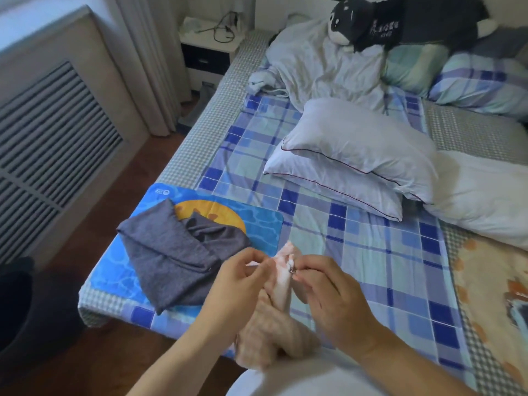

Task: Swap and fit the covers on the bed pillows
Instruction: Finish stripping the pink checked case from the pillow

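Observation:
I hold a bunched pink pillow cover (281,284) above the near edge of the bed. My left hand (240,278) pinches its top edge. My right hand (328,292) pinches the small metal zip pull at the cover's corner. The rest of the cover hangs down, blurred, between my forearms. Two bare white pillows (357,155) with dark piping lie stacked in the middle of the bed. A folded grey cover (174,252) lies on a blue mat (257,224) at the bed's near left corner.
The bed has a blue checked sheet (371,252). A white quilt (485,195) lies to the right, crumpled bedding and covered pillows (480,81) at the head with a black plush toy (400,21). A nightstand (208,44) and radiator cover (57,132) stand left.

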